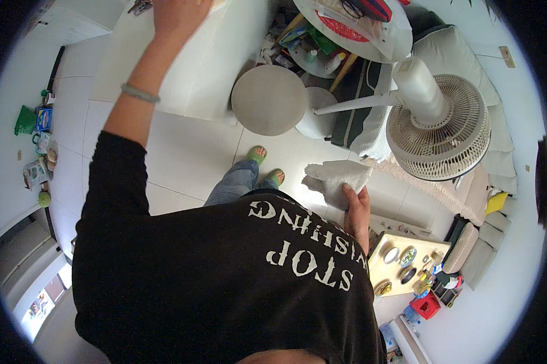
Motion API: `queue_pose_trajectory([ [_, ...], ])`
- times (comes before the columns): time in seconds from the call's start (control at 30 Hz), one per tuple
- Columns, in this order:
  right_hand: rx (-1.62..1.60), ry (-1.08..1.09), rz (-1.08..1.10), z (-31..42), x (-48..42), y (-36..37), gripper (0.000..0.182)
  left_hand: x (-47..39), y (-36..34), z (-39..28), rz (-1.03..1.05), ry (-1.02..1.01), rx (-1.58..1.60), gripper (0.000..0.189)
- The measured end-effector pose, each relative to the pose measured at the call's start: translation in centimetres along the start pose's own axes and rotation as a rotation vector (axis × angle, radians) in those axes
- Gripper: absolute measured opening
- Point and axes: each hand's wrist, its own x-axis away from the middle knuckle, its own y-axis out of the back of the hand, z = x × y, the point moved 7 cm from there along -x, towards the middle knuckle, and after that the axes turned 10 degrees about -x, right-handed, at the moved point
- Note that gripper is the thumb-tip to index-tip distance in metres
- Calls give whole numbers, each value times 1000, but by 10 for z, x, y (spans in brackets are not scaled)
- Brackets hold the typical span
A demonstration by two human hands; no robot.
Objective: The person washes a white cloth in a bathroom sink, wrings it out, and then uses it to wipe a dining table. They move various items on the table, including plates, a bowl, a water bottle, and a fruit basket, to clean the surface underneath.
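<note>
My right hand [358,211] pinches a crumpled white paper towel [341,175] between thumb and fingers. The towel has ragged edges and hangs over the floor beside my body. Stretched far forward, my left hand [180,19] is over a white cabinet-like surface [182,68]. The top rim of the picture cuts off its fingers, so what they touch is hidden. A grey band [140,93] circles that wrist. Close to the left hand, a small dark object [140,6] lies on the white surface.
A round grey stool [269,100] stands ahead, with a standing fan [437,127] to its right. Behind them is a cluttered round table [398,41]. A low table with dishes [394,282] is at the right. Bags and boxes [41,123] line the left wall.
</note>
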Motion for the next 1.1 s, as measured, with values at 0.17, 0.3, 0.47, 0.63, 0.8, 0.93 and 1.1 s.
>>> queue_pose_trajectory([
  [0.17, -89, -26, -39, -19, -10, 14, 32, 137, -11, -143, 92, -241, 646, 17],
  [0.3, -55, -101, -75, -42, -17, 26, 30, 322, -122, -201, 870, 189, 744, 11],
  [0.47, 15, -195, -188, -66, -2, 44, 35, 453, -186, -202, 1198, 527, 590, 29],
  [0.63, -114, -197, -329, -103, 26, 77, 39, 440, -197, -224, 1112, 477, 508, 41],
  [0.8, -202, -214, -395, -124, 58, 97, 40, 446, -209, -242, 1071, 421, 386, 15],
  [0.93, -263, -191, -400, -147, 90, 130, 40, 459, -179, -265, 984, 600, 336, 5],
  [1.1, -354, -70, -404, -147, 150, 189, 40, 499, -66, -415, 1159, 344, 735, 8],
])
